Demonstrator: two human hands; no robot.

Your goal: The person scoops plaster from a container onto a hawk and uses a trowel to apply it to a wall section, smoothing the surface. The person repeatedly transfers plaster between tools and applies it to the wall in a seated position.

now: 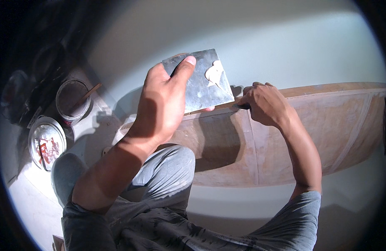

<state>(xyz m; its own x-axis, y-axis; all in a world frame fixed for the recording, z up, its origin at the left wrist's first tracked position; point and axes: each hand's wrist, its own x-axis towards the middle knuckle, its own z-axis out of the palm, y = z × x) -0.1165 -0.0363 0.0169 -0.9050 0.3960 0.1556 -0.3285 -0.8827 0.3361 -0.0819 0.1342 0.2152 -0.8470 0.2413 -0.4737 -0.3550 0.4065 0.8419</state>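
Observation:
My left hand (159,100) grips a flat grey metal plate (199,81), its thumb across the top face and its fingers underneath. A dab of white paste (214,73) lies near the plate's right edge. Just to the right, my right hand (266,102) is closed at the upper edge of a long, pale-streaked wooden panel (343,121). A small dark edge pokes out below its fingertips; the rest of what it holds is hidden by the fingers. The plate is held above the panel's edge, close to the right hand.
A pale wall (281,46) rises behind the panel. At the left stand an open can (61,98) with a stick (89,93) leaning in it and a round lid (55,144) smeared red. My bent knee (176,161) is close to the panel.

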